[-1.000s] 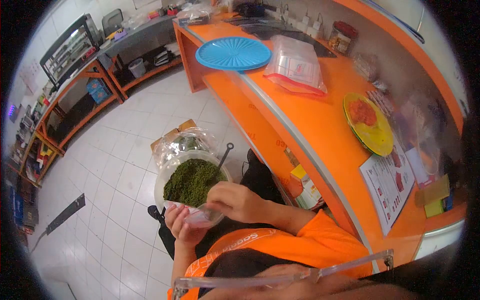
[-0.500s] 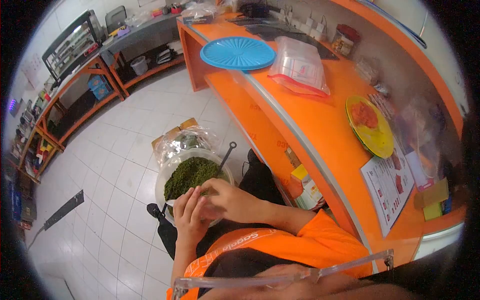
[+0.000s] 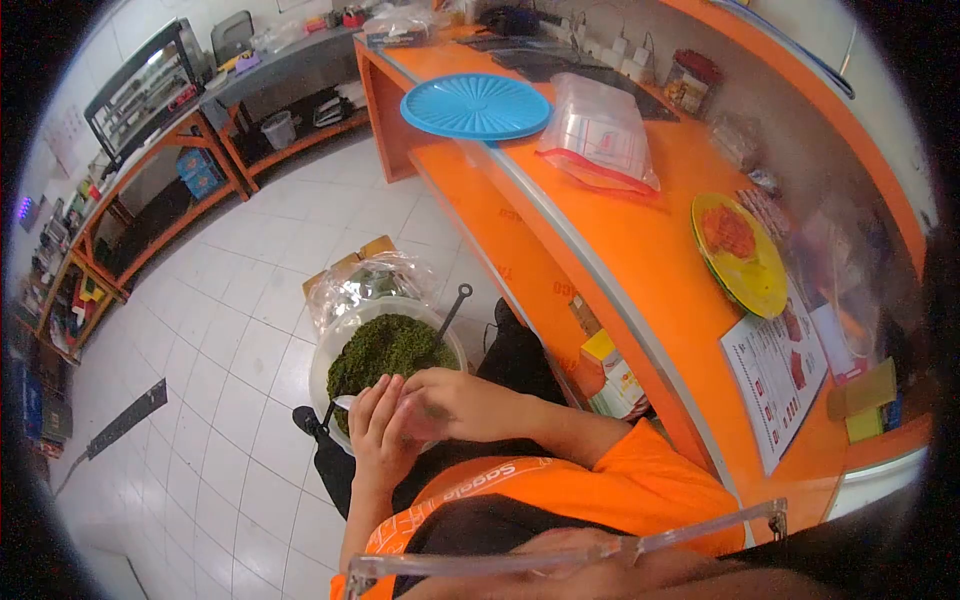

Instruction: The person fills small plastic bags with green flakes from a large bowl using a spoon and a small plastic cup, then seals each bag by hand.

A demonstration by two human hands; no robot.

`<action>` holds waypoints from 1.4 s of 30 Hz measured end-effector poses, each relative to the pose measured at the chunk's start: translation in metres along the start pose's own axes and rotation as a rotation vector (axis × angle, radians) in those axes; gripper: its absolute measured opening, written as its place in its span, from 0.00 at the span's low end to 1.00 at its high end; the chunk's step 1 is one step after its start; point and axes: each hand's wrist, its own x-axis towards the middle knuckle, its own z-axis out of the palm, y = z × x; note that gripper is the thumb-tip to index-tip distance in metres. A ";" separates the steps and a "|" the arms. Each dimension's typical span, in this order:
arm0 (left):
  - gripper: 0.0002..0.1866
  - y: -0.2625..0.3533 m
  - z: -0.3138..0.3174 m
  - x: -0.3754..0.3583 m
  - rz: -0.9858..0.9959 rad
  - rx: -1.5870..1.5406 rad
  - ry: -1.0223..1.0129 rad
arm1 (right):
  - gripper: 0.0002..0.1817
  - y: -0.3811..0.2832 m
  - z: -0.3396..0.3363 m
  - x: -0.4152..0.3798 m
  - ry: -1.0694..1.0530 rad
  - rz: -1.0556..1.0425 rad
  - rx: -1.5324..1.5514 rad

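Observation:
A round white tub (image 3: 322, 365) between my knees holds a chopped green mass (image 3: 385, 352). A dark-handled utensil (image 3: 455, 305) leans on the tub's far right rim. Over the near edge of the tub, my left hand (image 3: 385, 430) and my right hand (image 3: 455, 405) are cupped together with fingers bent. A small white thing (image 3: 345, 401) pokes out beside my left fingers. What lies between the palms is hidden.
Beside me runs an orange counter (image 3: 640, 240) with a blue lid (image 3: 476, 106), a pack of plastic bags (image 3: 600, 130), a yellow plate (image 3: 765, 280) and a printed sheet (image 3: 765, 400). A clear plastic bag (image 3: 410, 280) lies beyond the tub.
My right hand has shifted slightly, its fingers a little lower and closer over the left. Both hands stay together above the tub's near edge.

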 end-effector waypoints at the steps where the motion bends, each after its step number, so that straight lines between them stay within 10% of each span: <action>1: 0.26 0.000 0.000 0.000 0.003 0.006 -0.005 | 0.17 0.000 -0.001 0.000 0.000 0.000 0.001; 7: 0.26 -0.001 0.002 0.000 -0.008 0.001 -0.008 | 0.17 -0.051 -0.028 0.022 -0.324 0.222 -0.301; 18: 0.36 -0.004 0.008 -0.004 -0.043 0.014 0.013 | 0.12 -0.028 -0.006 0.005 0.202 -0.127 -0.327; 30: 0.51 -0.005 0.003 -0.005 -0.305 0.101 0.030 | 0.06 -0.034 -0.036 0.001 0.454 -0.047 -0.259; 36: 0.50 -0.001 0.004 -0.005 -0.332 0.100 0.047 | 0.16 -0.012 -0.021 -0.003 0.355 0.313 0.037; 42: 0.50 -0.001 0.001 -0.008 -0.321 0.080 0.046 | 0.19 0.007 -0.017 -0.003 0.261 0.042 0.095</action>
